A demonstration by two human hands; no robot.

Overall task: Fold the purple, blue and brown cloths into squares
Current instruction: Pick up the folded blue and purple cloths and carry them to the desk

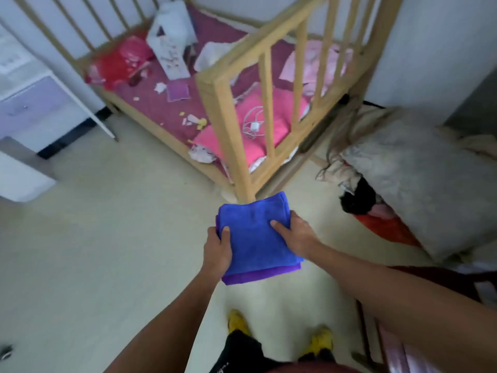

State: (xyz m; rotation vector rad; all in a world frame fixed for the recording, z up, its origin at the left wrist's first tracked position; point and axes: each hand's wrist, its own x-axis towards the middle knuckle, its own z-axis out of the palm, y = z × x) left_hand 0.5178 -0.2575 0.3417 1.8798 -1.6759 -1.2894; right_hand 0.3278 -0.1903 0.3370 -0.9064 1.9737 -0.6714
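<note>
A folded blue cloth [252, 232] lies on top of a folded purple cloth [250, 277], whose edge shows below it. I hold the stack in the air in front of me, above the floor. My left hand [217, 250] grips the stack's left edge, thumb on top. My right hand [294, 234] grips the right edge, thumb pressed on the blue cloth. No brown cloth shows in this view.
A wooden cot [242, 109] with a pink pillow [258, 125] and scattered clutter stands straight ahead. A grey bedding pile [419, 179] lies to the right, a white and lilac drawer unit [32, 103] to the left. Pale floor [107, 238] lies below.
</note>
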